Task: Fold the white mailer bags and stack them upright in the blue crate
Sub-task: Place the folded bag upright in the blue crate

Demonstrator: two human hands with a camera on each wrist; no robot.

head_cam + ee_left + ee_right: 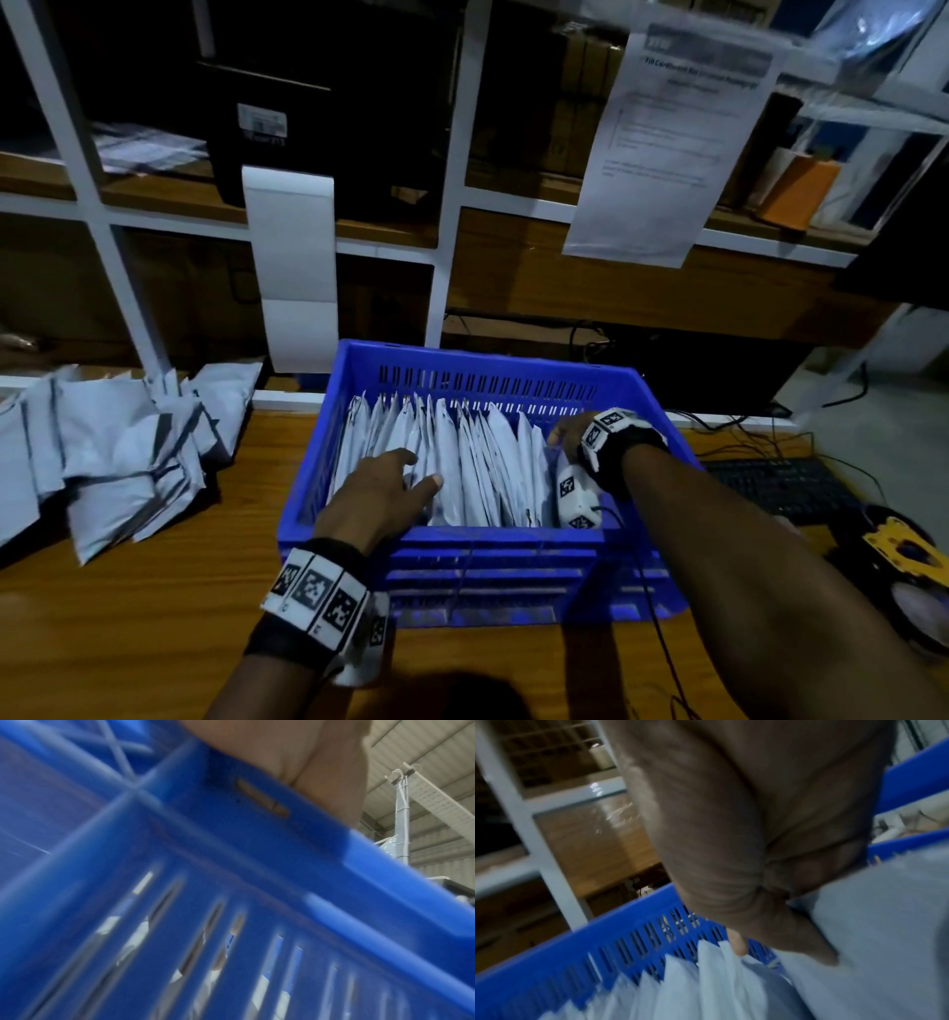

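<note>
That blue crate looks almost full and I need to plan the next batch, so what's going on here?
A person is filing folded white bags upright in the blue crate. The right hand slots a bag in at the crate's right end; the left hand rests open on the row. A pile of bags waits on the table.

1. I count one blue crate [518,360] on the wooden table [154,616].
2. Folded white bags [477,462] stand upright inside it in a single row; I make out roughly fifteen to twenty, the edges too tightly packed for an exact figure.
3. One loose heap of white bags [118,452] lies left of the crate; its number I cannot tell.
4. Two hands: left hand [380,488] and right hand [567,437], each arm carrying one marker wristband.
5. One keyboard [780,488] at right.
6. One printed sheet [662,154] hanging above.
7. One yellow and black tool [898,550] at far right.
</note>
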